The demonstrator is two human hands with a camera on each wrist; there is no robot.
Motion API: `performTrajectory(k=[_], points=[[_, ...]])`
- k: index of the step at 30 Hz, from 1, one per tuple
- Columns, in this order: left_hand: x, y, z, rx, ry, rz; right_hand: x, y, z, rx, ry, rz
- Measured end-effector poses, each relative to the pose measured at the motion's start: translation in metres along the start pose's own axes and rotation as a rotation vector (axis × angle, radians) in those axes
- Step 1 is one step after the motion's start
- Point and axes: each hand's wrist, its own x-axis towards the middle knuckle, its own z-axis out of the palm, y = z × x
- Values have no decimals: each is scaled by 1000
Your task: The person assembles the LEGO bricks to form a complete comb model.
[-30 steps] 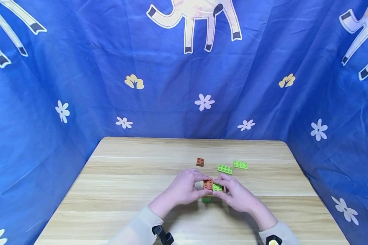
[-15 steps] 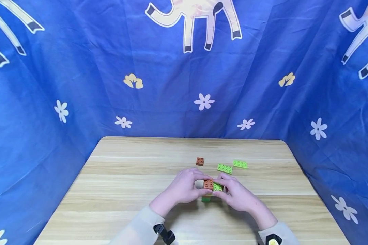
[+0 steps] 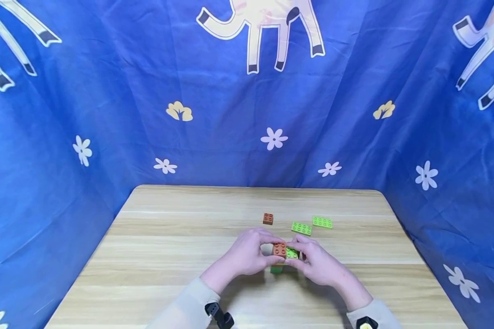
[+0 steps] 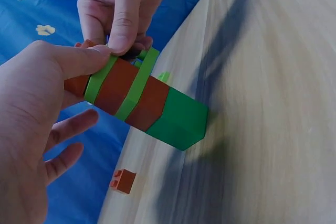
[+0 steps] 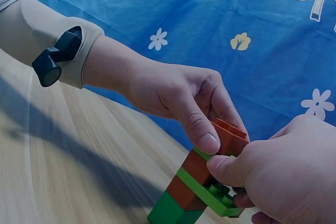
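A tower of toy building bricks stands on the table, a dark green brick (image 4: 181,119) at its foot. Reddish-brown bricks and thin lime green plates alternate above it. My left hand (image 3: 249,253) pinches the top brown brick (image 3: 279,249) between thumb and fingers. From the other side, my right hand (image 3: 319,262) grips a lime green plate (image 3: 291,253) that juts out right of the top brick, thumb in front and fingers behind. Below it, a second lime plate (image 5: 210,195) sticks out with bare studs. Fingers hide part of the upper layers.
Behind the tower, a loose brown brick (image 3: 268,219) and two lime green bricks, one nearer (image 3: 302,228) and one farther right (image 3: 322,222), lie on the wooden table (image 3: 181,228). A blue patterned cloth (image 3: 230,155) encloses the back and sides.
Both hands keep their hold on the tower in nearly the same place. Only a slight shift of the head view shows.
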Motion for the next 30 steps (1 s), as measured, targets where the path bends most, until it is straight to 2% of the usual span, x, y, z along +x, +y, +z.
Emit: performTrajectory(k=[10,15,19,30], points=[[-3,-3,10,-55,83,27,-1,2,1,-33,-10,-10],[0,-4,11,-128,66,-15,-1,2,-1,-30,-14,-3],[1,-2,9,-146,53,-28,-1,3,-1,-29,-14,2],[-1,-7,14,-116,80,55,0,2,0,-2,-12,9]])
